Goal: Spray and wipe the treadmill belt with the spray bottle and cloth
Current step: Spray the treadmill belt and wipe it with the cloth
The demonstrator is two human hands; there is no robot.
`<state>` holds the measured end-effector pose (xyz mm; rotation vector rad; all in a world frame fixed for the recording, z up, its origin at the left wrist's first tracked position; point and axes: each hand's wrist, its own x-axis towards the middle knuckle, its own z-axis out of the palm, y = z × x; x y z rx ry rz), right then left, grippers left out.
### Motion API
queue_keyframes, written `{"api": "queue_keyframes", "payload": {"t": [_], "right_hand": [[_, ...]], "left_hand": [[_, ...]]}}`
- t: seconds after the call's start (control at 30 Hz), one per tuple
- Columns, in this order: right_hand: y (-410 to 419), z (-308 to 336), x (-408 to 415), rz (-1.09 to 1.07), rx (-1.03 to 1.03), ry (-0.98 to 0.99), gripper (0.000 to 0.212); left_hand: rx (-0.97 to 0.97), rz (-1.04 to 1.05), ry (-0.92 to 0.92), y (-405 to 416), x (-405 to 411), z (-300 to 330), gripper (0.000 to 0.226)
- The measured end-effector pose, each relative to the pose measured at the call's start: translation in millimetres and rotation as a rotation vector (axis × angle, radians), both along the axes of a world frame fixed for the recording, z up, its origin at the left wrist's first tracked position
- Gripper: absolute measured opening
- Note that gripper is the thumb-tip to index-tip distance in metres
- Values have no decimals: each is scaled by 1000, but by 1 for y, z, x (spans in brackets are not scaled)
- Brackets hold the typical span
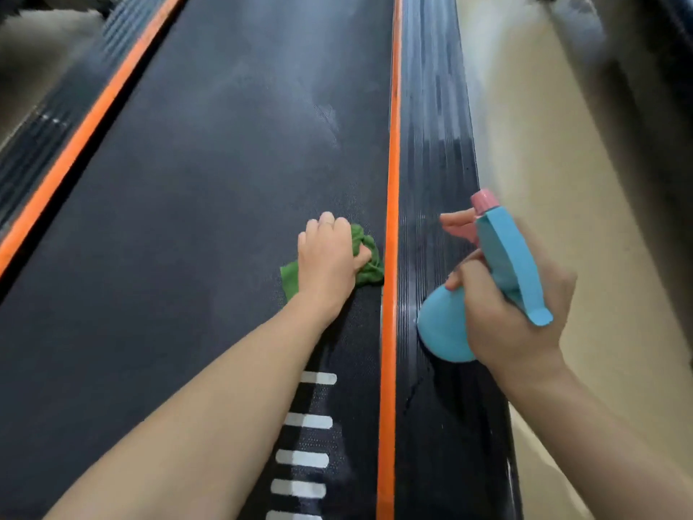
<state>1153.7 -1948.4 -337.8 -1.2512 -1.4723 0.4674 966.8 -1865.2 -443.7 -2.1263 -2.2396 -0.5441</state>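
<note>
The black treadmill belt (pixel 210 204) runs away from me, between two orange stripes. My left hand (pixel 328 253) grips a crumpled green cloth (pixel 369 257) and presses it on the belt, close to the right orange stripe (pixel 392 182). My right hand (pixel 513 313) holds a light blue spray bottle (pixel 502 264) with a pink nozzle, above the ribbed right side rail (pixel 435 144). Its forefinger reaches forward by the pink trigger. Pale damp smears show on the belt further ahead.
White dash marks (pixel 307 422) are printed on the belt under my left forearm. The left side rail (pixel 52 122) with its orange stripe lies at the far left. Beige floor (pixel 562 163) borders the treadmill on the right.
</note>
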Motion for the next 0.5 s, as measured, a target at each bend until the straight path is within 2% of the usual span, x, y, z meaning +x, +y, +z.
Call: {"api": "queue_keyframes", "payload": {"t": [0.13, 0.27, 0.37, 0.43, 0.5], "right_hand": [[-3, 4, -5, -90, -57, 3, 44], [-3, 10, -17, -140, -29, 28, 60], [-3, 10, -19, -201, -74, -2, 51], [1, 9, -21, -243, -113, -46, 45], [5, 9, -28, -250, -82, -52, 47]], "left_hand": [[36, -11, -47, 12, 2, 4, 27], [-5, -244, -74, -73, 2, -1, 25], [-28, -295, -42, -114, 3, -4, 27], [-15, -259, -27, -103, 5, -4, 28], [0, -255, -15, -84, 6, -6, 27]]}}
